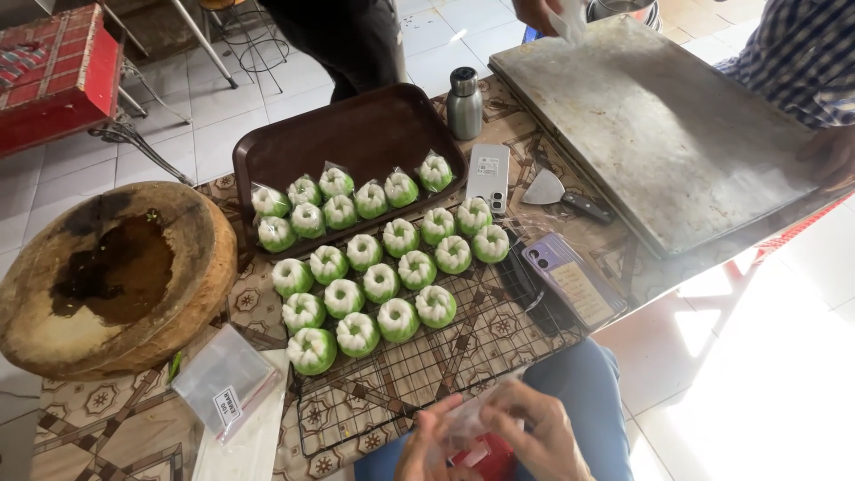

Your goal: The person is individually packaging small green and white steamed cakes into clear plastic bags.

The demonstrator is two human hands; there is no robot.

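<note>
At the bottom edge, my left hand (427, 445) and my right hand (539, 432) together hold a small clear plastic bag (468, 419) above my lap, over something red. Just beyond them a black wire cooling rack (427, 370) carries several green-and-white ring-shaped cakes (381, 283). Behind the rack, a brown tray (356, 134) holds several of the same cakes wrapped in clear bags (340, 200). My hands touch neither the rack nor the cakes.
A round wooden chopping block (111, 276) sits left, with a stack of clear bags (223, 379) below it. Two phones (488, 176) (570, 278), a steel flask (463, 102), a scraper (561, 196) and a large metal sheet (659, 125) lie right. Other people stand at the far side and right.
</note>
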